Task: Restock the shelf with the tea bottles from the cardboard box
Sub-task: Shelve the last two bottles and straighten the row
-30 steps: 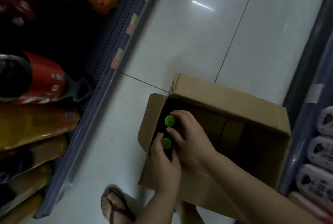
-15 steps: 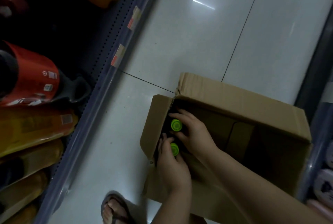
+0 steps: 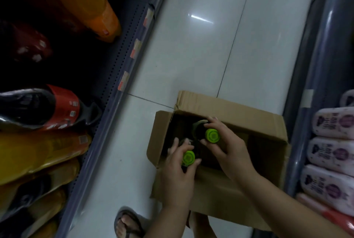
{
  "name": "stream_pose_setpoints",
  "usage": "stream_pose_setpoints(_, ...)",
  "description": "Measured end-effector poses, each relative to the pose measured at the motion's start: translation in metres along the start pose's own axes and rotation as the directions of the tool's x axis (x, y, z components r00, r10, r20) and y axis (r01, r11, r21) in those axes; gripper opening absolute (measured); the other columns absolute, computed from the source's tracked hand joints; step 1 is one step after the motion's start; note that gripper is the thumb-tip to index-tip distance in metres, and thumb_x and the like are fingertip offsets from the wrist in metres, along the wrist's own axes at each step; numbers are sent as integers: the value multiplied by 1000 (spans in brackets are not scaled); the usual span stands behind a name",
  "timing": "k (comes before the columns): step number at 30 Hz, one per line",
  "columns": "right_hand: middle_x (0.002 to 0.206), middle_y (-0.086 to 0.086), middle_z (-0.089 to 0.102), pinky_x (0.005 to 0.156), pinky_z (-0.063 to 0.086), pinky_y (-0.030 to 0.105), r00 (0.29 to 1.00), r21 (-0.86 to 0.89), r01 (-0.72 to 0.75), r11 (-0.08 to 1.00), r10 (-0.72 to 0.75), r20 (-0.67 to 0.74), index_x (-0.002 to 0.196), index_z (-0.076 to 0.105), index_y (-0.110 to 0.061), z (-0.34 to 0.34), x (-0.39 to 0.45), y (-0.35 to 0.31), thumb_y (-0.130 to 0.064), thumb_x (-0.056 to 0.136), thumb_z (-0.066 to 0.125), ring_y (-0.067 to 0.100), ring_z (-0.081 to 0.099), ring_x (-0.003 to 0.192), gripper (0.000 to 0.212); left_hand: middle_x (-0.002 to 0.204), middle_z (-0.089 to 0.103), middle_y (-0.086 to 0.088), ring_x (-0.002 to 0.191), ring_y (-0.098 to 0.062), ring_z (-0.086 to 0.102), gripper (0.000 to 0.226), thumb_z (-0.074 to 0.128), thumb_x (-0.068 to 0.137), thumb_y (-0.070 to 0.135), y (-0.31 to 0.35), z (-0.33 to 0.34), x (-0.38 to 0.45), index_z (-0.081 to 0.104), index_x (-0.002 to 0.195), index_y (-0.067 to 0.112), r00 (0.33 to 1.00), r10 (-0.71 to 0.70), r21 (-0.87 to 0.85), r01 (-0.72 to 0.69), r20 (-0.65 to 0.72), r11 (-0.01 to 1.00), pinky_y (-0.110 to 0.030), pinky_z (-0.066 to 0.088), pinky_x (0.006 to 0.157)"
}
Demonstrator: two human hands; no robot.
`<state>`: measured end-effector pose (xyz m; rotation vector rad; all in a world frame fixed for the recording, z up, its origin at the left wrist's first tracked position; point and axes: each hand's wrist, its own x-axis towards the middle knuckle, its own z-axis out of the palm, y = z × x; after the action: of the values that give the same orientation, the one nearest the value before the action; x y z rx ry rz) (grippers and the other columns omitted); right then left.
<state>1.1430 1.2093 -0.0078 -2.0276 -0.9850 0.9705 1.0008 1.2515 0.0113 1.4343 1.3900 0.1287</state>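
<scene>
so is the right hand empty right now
No, the right hand is gripping a green-capped tea bottle inside the cardboard box.

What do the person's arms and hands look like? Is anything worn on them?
Both forearms are bare, with no sleeves in view. The left hand and the right hand wear no gloves. No rings, watch or bracelet show. The fingernails look short and unpainted, though the picture is dim.
</scene>
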Motion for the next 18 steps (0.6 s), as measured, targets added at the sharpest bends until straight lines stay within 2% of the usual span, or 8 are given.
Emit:
stream_pose_setpoints(2, 138, -17, 49, 113, 31, 23, 998, 24, -6, 1000, 7, -57, 118, 57, -26, -22, -11, -18, -22, 81, 69, 1, 34, 137, 39, 135, 42, 29, 138, -7, 31, 42, 74, 77, 22, 28, -11, -8, 55, 98, 54, 998, 48, -50, -46, 36, 998, -29, 33, 110)
stream_pose_setpoints(5, 133, -28, 49, 109, 33, 16, 987, 106, -1, 994, 18, -162, 112, 58, -32, -57, -37, -55, -33, 79, 70, -2, 37, 135, 35, 123, 46, 37, 137, -3, 28, 36, 77, 74, 24, 72, -30, -26, 63, 98, 48, 986, 125, -91, -115, 106, 989, -24, 29, 107)
stream_pose_setpoints(7, 131, -30, 53, 106, 35, 14, 967, 153, 5, 988, 34, -252, 107, 60, -35, -82, -60, -82, -42, 77, 64, -3, 41, 132, 31, 123, 55, 30, 136, -3, 34, 34, 78, 72, 25, 101, -41, -40, 64, 96, 45, 970, 201, -109, -187, 136, 976, -29, 33, 109)
stream_pose_setpoints(9, 128, -30, 54, 102, 39, 14, 937, 190, 21, 982, 47, -347, 105, 61, -37, -107, -86, -111, -46, 75, 61, -4, 45, 128, 31, 118, 59, 20, 124, 2, 46, 34, 78, 71, 22, 131, -53, -57, 64, 95, 41, 946, 280, -151, -257, 163, 955, -29, 42, 104)
stream_pose_setpoints(11, 123, -32, 57, 97, 43, 14, 897, 223, 56, 973, 49, -440, 105, 61, -41, -131, -114, -139, -46, 75, 60, -6, 50, 122, 30, 113, 61, 12, 113, -1, 54, 34, 78, 71, 17, 162, -66, -77, 65, 96, 37, 901, 381, -199, -343, 205, 918, -24, 48, 95)
stream_pose_setpoints(12, 121, -29, 59, 96, 46, 18, 874, 242, 74, 967, 54, -483, 105, 61, -41, -141, -128, -153, -46, 76, 61, -4, 52, 121, 30, 111, 61, 10, 109, -2, 56, 36, 78, 72, 16, 177, -73, -88, 65, 96, 39, 879, 415, -218, -369, 233, 903, -21, 49, 91)
stream_pose_setpoints(15, 118, -9, 65, 98, 47, 45, 782, 241, 142, 960, 40, -622, 105, 62, -35, -165, -176, -198, -54, 80, 62, 20, 58, 118, 31, 105, 64, 12, 101, -2, 61, 39, 78, 71, 22, 220, -95, -129, 64, 98, 46, 815, 492, -307, -405, 305, 861, -19, 52, 83)
stream_pose_setpoints(18, 108, -11, 66, 92, 50, 37, 669, 170, 180, 969, 6, -743, 101, 61, -37, -182, -230, -257, -50, 84, 58, 20, 62, 107, 22, 102, 66, 5, 99, -14, 63, 33, 72, 73, 31, 259, -124, -182, 62, 103, 40, 681, 631, -401, -495, 372, 771, -27, 54, 81)
